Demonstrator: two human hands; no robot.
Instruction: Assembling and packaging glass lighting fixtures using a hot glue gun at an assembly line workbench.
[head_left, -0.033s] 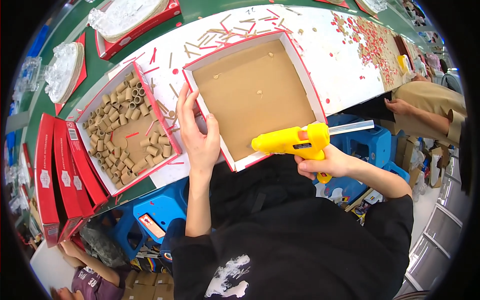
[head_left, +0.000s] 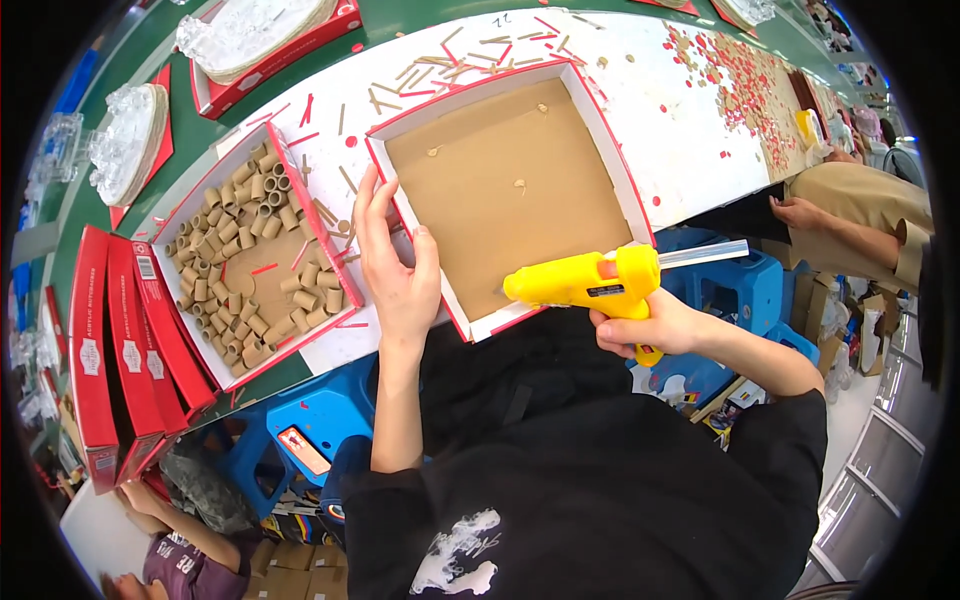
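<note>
1. Right hand (head_left: pixel 645 325): grip clamped around the yellow glue gun (head_left: pixel 580 283), above the red-edged box (head_left: pixel 500 150).
2. Left hand (head_left: pixel 400 275): grip apart, touching the box's left wall.
3. Box lies on the bench (head_left: pixel 640 125), beside cardboard tubes (head_left: pixel 257 326).

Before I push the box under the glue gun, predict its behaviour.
The shallow box likely slides, not tips, being wide and low. Thin-walled, it may flex if squeezed. With only pale dabs inside, it's probably light.
</note>
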